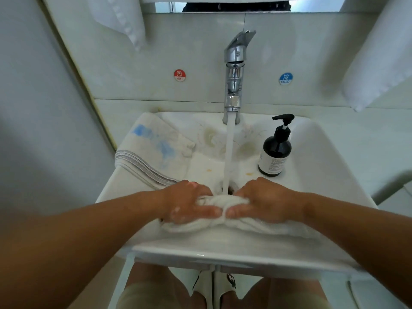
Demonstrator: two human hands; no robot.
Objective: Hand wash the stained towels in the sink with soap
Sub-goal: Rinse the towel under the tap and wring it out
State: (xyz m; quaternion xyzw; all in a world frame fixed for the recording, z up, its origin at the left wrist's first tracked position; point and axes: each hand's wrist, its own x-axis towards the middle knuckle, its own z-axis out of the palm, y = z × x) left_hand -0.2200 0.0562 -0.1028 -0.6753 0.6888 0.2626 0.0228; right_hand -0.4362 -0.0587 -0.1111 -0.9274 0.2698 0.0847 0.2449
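Left hand [189, 204] and right hand [265, 201], fingers curled, grip 1 bunched white cloth towel [223, 226] in white ceramic sink [223, 250] under running water [229, 152]; sudsy, mid-wash. Blue-stained white towel [153, 148] on left rim looks unwashed.

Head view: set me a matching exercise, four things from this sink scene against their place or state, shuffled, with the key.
Things:
1. tap
2. soap bottle
3. blue-stained towel
4. white towel

Place or state:
A. gripped by the left hand and right hand
B. running water
C. standing upright, right of the stream
D. draped over the left edge of the sink

Pairs: 1-B, 2-C, 3-D, 4-A.
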